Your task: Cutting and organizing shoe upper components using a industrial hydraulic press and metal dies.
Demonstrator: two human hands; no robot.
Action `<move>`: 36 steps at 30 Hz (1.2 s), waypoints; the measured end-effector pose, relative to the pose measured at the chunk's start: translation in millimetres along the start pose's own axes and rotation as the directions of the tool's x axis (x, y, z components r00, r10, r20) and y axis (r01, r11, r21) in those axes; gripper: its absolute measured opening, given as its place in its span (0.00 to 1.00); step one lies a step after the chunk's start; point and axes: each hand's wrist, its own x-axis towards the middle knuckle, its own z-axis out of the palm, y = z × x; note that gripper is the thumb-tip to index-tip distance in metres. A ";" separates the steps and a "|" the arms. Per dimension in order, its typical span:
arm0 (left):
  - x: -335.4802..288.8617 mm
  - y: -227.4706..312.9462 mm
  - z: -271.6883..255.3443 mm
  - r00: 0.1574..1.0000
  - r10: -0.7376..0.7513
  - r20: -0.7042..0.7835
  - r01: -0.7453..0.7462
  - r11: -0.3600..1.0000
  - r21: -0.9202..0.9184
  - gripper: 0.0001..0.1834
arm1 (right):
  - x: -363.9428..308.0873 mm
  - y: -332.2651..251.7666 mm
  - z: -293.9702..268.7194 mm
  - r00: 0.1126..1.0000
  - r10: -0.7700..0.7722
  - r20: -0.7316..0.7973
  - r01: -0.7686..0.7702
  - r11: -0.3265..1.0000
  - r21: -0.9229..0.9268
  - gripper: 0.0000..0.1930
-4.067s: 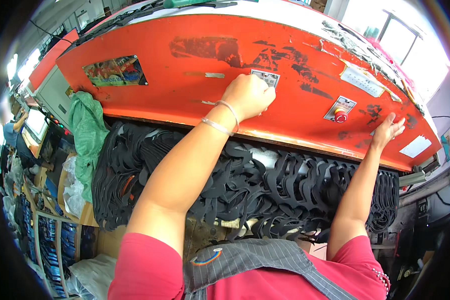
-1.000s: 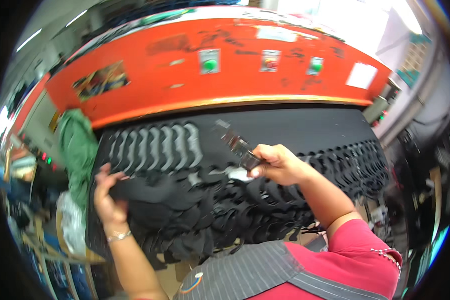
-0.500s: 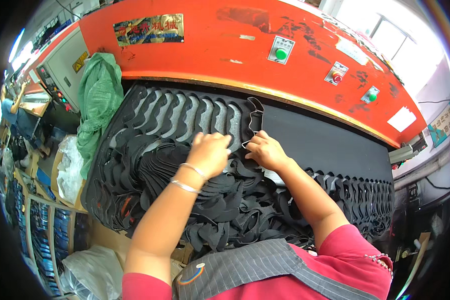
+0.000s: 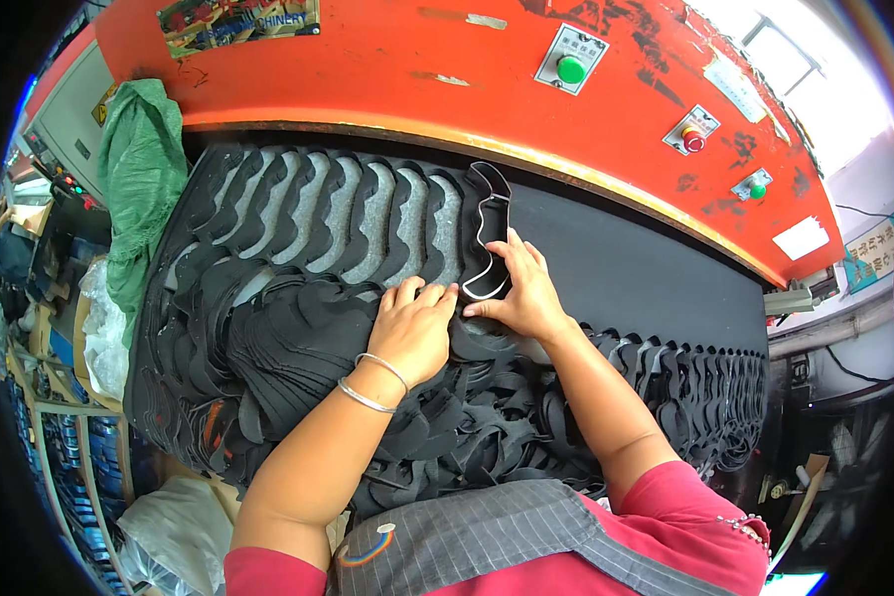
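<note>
A wavy, narrow metal cutting die (image 4: 491, 223) stands on edge on a black sheet (image 4: 626, 263), beside the last of a row of wavy cut-outs. My right hand (image 4: 526, 293) grips its near end, thumb at the bottom and fingers along the right side. Just left of there, my left hand (image 4: 415, 323) lies with its fingers spread over the near ends of the cut strips, holding nothing visible. Under and around its wrist are heaped black curved cut pieces (image 4: 303, 323).
An orange press machine (image 4: 387, 89) spans the far side, with a green button (image 4: 570, 70) and a red button (image 4: 692, 140). Green woven cloth (image 4: 141, 179) hangs at left. Black offcut webbing (image 4: 685, 387) lies at right; a shelf (image 4: 79, 417) stands lower left.
My right hand has gone from the die's near tip to a wider grip round its near end. My left fingers have come down flat onto the material. The whole view has shifted slightly.
</note>
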 end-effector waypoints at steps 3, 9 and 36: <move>-0.6 3.6 -3.6 1.000 0.017 0.012 -0.017 1.000 0.025 0.24 | -1.4 2.4 -1.2 0.999 -0.044 0.018 0.044 0.999 -0.027 0.50; 5.7 3.7 -7.3 0.999 0.019 0.037 -0.021 0.998 0.063 0.24 | 6.8 1.4 -4.1 0.998 -0.020 0.052 0.021 1.000 -0.018 0.49; 241.2 66.6 -84.5 0.824 0.257 -0.505 -0.300 0.954 -0.003 0.11 | 22.8 265.0 -295.5 0.203 0.208 -0.957 -0.444 0.891 0.099 0.38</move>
